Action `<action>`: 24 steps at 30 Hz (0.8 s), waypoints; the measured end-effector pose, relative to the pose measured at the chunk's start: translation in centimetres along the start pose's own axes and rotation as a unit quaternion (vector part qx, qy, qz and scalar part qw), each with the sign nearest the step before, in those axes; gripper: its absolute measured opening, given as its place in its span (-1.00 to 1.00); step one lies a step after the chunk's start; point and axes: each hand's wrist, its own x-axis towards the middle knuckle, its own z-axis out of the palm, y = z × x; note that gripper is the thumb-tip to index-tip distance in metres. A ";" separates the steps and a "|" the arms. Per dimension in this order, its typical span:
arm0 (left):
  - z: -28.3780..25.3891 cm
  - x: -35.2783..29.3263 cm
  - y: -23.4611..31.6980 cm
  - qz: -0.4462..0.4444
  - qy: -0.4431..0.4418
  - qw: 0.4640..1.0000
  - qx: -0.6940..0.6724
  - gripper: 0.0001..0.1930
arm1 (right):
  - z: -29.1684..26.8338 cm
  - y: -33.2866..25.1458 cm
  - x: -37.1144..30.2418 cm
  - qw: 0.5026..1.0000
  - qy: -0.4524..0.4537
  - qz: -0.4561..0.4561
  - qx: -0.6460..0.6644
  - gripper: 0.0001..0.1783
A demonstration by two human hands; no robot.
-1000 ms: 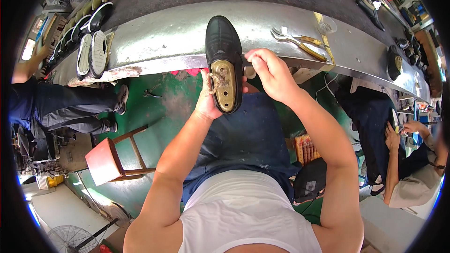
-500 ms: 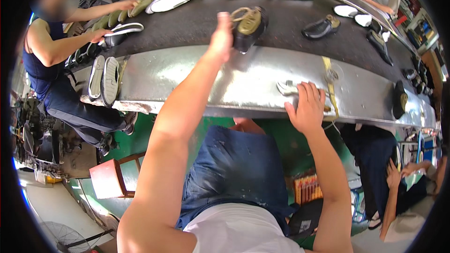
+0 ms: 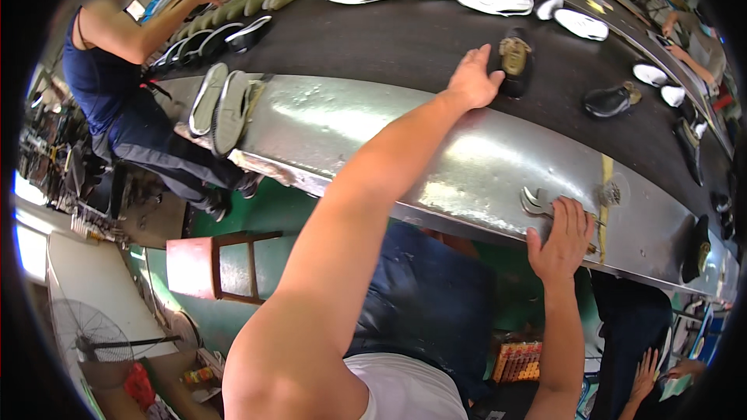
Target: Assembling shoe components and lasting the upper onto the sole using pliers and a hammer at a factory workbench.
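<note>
Well, the dark belt (image 3: 373, 43) beyond the metal ledge (image 3: 350, 113) bears the black shoe (image 3: 514, 70), just right of the left hand (image 3: 473, 79), which is loosely open, holding nothing. The right hand (image 3: 562, 239) covers the pliers (image 3: 535, 203); whether it grips them, I cannot tell.

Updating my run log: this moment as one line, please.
left hand: open, beside black shoe on dark surface | right hand: over pliers

A shoe (image 3: 515, 61) lies right of the left hand (image 3: 474, 80).
</note>
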 end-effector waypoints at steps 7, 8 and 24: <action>-28.6 -10.9 -15.8 -0.167 0.242 0.787 0.542 -0.10 | 0.0 0.1 -0.6 0.999 0.026 -0.011 -0.021 -0.35; -31.0 -12.8 -15.7 -0.281 0.245 0.754 0.541 0.00 | -0.1 0.4 -0.9 0.999 0.024 -0.001 -0.031 -0.35; -24.2 -44.0 -4.1 -0.174 -0.133 0.953 -0.210 -0.42 | -4.6 1.3 -3.9 0.990 -0.129 0.003 -0.054 -0.28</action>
